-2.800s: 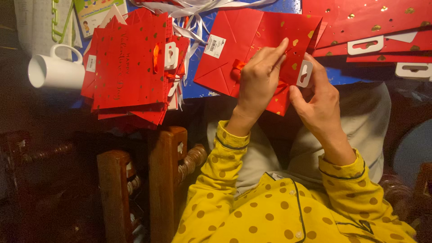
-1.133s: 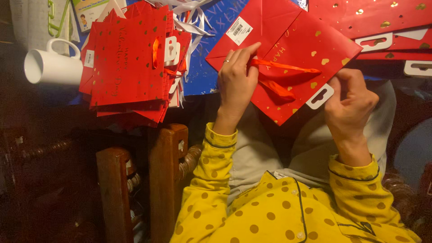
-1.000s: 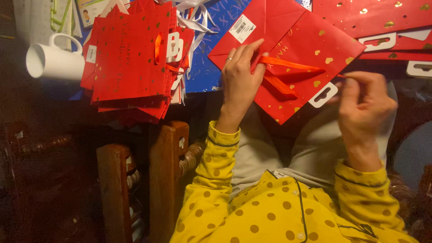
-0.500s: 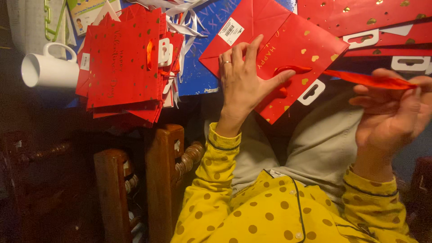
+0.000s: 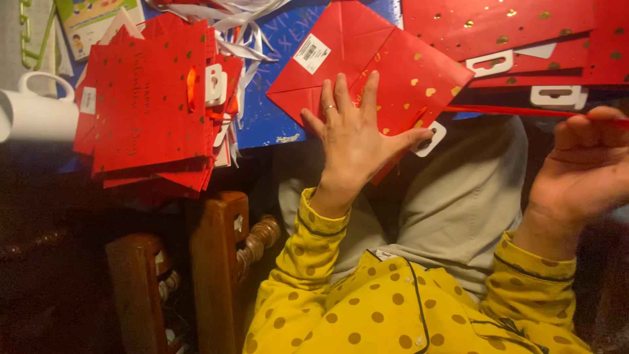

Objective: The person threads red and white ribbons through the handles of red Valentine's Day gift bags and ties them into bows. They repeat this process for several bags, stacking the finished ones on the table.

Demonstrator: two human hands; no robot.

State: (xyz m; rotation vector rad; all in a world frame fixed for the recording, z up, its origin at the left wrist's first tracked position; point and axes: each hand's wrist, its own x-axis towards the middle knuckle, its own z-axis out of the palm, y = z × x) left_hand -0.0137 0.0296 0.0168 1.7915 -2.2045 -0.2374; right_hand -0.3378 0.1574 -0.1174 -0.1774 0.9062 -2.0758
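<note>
Left hand (image 5: 357, 141) lies flat, fingers spread, on the red gift bag (image 5: 386, 72) while right hand (image 5: 586, 167) pinches its red ribbon (image 5: 517, 110) taut

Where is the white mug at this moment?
In the head view, the white mug sits at the far left edge, lying just left of the stack of red gift bags, well away from both hands.

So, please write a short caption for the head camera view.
Left hand flat on a red gift bag; right hand pulls a red ribbon taut.
</note>
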